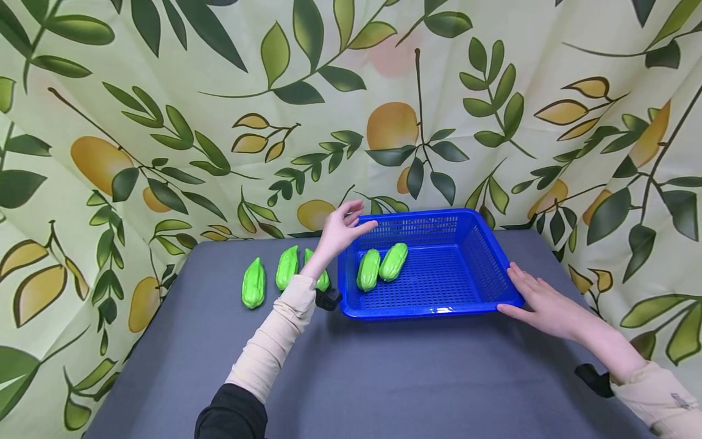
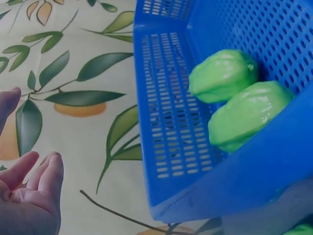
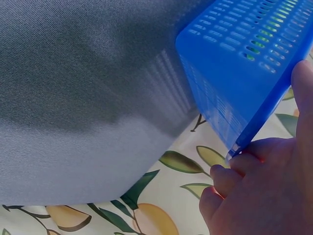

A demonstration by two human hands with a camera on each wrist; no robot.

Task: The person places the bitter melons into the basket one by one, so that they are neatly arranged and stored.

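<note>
My left hand (image 1: 342, 228) hovers at the back left corner of a blue plastic basket (image 1: 428, 311), its fingers loosely spread and holding nothing. In the left wrist view that hand (image 2: 32, 191) is apart from the basket's wall. Two glossy green ridged vegetables, perhaps bitter melons, lie in the basket's left part: one (image 1: 368, 270) beside the other (image 1: 393, 262). At the basket's front right corner, my right hand (image 1: 551, 308) touches the rim with extended fingers and thumb. The right wrist view shows this hand (image 3: 264, 186) against the rim, some fingertips hidden.
Left of the basket, three more green vegetables lie on the grey table (image 1: 384, 378): one (image 1: 253, 284) farthest left, another (image 1: 287, 268) beside it, and a third (image 1: 323, 280) partly covered by my left forearm. A leaf-and-fruit patterned cloth (image 1: 329, 122) hangs behind the table.
</note>
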